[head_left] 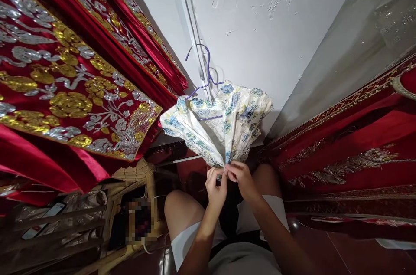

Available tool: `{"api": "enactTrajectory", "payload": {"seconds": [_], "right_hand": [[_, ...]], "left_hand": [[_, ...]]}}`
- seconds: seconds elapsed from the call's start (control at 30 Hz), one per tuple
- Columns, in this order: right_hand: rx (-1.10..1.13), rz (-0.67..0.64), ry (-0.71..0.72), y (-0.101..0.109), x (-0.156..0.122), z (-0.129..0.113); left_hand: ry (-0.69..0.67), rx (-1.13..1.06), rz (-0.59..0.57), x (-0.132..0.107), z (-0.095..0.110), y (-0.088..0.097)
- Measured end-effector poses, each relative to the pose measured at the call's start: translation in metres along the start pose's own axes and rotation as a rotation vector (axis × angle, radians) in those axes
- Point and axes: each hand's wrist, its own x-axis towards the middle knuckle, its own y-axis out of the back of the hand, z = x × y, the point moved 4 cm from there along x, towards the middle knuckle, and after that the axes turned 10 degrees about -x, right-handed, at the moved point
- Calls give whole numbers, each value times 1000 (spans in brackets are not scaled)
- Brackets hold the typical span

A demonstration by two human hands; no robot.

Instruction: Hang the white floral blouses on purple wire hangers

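Observation:
A white garment with a blue and yellow flower print point(224, 121) hangs on a purple wire hanger point(204, 80) against the white wall. My left hand point(216, 188) and my right hand point(240, 179) meet at its lower edge. Both pinch the gathered cloth there, fingers closed on it. My bare knees show below the hands.
Red satin cloths with gold and silver embroidery point(65, 84) hang at the left. More red embroidered fabric point(357, 158) fills the right. A wicker and wooden piece point(97, 218) stands at the lower left. A white pipe point(195, 32) runs down the wall.

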Motion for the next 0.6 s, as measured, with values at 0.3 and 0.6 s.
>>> {"api": "enactTrajectory", "payload": {"seconds": [0.3, 0.6], "right_hand": [[-76, 177, 387, -2, 55, -140], [-88, 92, 504, -24, 59, -194]], "left_hand": [[-2, 99, -69, -4, -3, -11], [97, 46, -270, 33, 8, 8]]}}
